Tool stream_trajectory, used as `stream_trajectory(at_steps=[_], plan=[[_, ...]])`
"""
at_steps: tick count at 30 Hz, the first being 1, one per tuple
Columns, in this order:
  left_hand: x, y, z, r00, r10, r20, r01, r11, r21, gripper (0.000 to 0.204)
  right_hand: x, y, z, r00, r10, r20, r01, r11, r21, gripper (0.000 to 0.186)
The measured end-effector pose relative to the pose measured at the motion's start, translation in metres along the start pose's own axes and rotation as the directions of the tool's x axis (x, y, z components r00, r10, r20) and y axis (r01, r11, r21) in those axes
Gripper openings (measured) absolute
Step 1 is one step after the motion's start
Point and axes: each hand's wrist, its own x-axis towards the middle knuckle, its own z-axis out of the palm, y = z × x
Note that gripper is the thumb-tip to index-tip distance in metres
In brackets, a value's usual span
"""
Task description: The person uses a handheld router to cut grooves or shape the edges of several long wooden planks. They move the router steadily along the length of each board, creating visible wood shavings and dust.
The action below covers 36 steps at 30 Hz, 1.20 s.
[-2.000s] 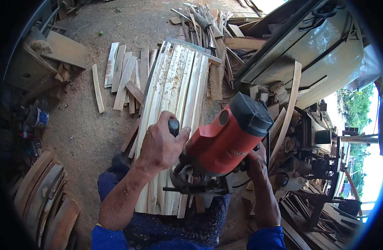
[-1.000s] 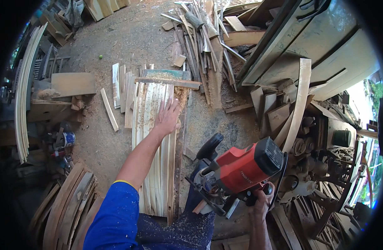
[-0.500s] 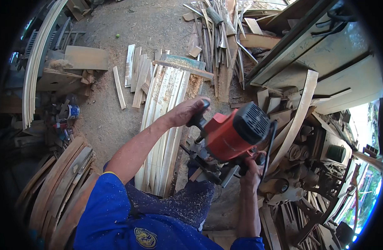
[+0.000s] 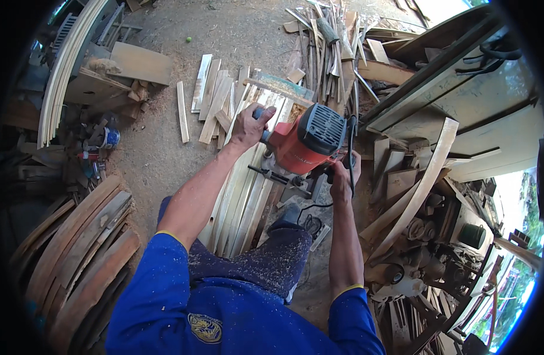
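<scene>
Two-handed, held the red router (image 4: 298,148) over the right side of the light wood strips (image 4: 239,195). Had left hand (image 4: 246,127) closed round the front knob (image 4: 258,112), right hand (image 4: 342,178) wrapped at the opposite side, grip partly hidden. Could not tell contact from a gap between router and strips.

Saw strips lying lengthwise, side by side, with a greenish cross board (image 4: 282,87) at the far end and wood chips (image 4: 295,112) just short of it. Noted pale dust on the dark trousers (image 4: 242,269). Found loose boards (image 4: 210,97) on the floor (image 4: 156,124) left of the strips, clear of both hands.

Judged work as under way, not finished: router in hand, strips laid out, some material apparently removed to judge by chips and dust. Could not tell worked edges from unworked ones; put no count on done or left.
</scene>
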Motion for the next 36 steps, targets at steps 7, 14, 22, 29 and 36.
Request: stream_trajectory(at_steps=[7,14,22,29,36], plan=[[-0.004,-0.037,-0.009,1.0,-0.008,-0.02,0.007,1.0,-0.008,0.065,0.007,0.033,0.013,0.999,-0.048,0.006,0.049,0.997,-0.052,0.035],[-0.014,-0.047,-0.013,0.988,0.123,-0.089,-0.13,0.988,-0.087,0.069,0.007,0.046,0.005,0.966,-0.229,0.117,0.25,0.942,-0.223,0.031],[-0.034,-0.074,-0.028,0.975,0.201,-0.091,-0.202,0.979,-0.002,0.05,-0.011,0.061,0.01,0.972,-0.194,0.133,0.22,0.951,-0.218,0.039],[-0.044,-0.074,-0.023,0.965,0.205,-0.165,-0.225,0.968,-0.108,0.055,-0.019,0.066,0.025,0.91,-0.362,0.204,0.404,0.883,-0.238,0.043],[-0.043,-0.087,-0.02,0.945,0.245,-0.217,-0.271,0.957,-0.103,0.054,-0.024,0.065,0.033,0.888,-0.381,0.258,0.441,0.865,-0.239,0.046]])
